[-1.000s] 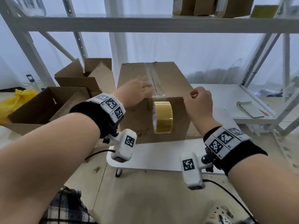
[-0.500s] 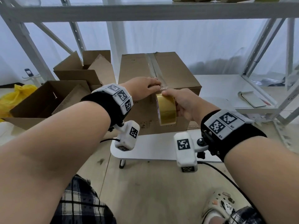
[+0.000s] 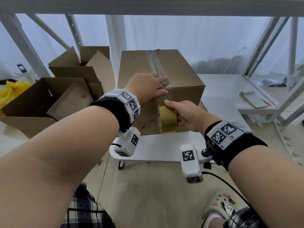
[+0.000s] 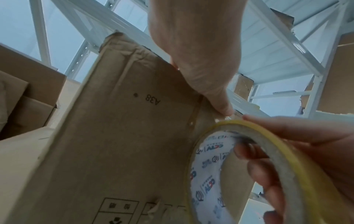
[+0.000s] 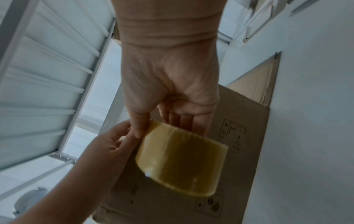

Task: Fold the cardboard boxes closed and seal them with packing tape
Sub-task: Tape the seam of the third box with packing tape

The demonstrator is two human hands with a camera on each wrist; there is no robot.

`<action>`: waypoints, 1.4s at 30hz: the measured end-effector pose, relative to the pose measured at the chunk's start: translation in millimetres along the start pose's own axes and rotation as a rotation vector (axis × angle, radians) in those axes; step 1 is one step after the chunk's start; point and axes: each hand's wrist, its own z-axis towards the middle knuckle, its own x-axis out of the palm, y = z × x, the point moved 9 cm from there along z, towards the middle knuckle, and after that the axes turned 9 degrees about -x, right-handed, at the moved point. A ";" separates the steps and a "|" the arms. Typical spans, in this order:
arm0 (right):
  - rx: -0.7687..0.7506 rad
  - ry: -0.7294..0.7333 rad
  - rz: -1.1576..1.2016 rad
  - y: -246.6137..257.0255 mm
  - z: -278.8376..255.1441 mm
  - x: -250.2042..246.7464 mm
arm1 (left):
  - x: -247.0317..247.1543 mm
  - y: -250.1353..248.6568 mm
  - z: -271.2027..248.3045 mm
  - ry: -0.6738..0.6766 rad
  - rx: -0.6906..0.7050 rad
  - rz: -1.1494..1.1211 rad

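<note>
A closed cardboard box (image 3: 161,89) stands on a low white table (image 3: 158,147), a strip of clear tape (image 3: 156,65) running along the seam of its top flaps and over the near edge. The person's left hand (image 3: 148,87) lies on that near top edge, fingers stretched out fairly straight and pressing the tape end down at the corner, thumb against the front face; it clasps nothing. Just below it, against the front of the box, the right hand (image 3: 187,115) grasps a roll of yellowish packing tape (image 3: 167,120), thumb on the outer band and fingers hooked through the core, as the left wrist view shows plainly. The roll stands on edge, touching or nearly touching the box front; I can't say which. To the left sit two open cardboard boxes (image 3: 54,99) with their flaps up, and a yellow plastic bag (image 3: 11,91) beyond them. White metal shelving (image 3: 148,5) frames the scene, and a small notebook-like object (image 3: 252,99) lies on a low shelf at right.
</note>
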 end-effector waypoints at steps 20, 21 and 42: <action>-0.038 0.166 -0.164 -16.1 13.3 -0.3 | 13.6 -7.5 -1.4 -0.097 -0.011 0.140; -0.036 0.195 -0.138 -14.9 12.7 0.9 | 13.8 -8.2 -1.1 -0.097 -0.013 0.140; 0.001 0.258 -0.099 -21.8 13.4 -6.2 | 16.0 -6.3 -6.0 -0.054 -0.048 0.010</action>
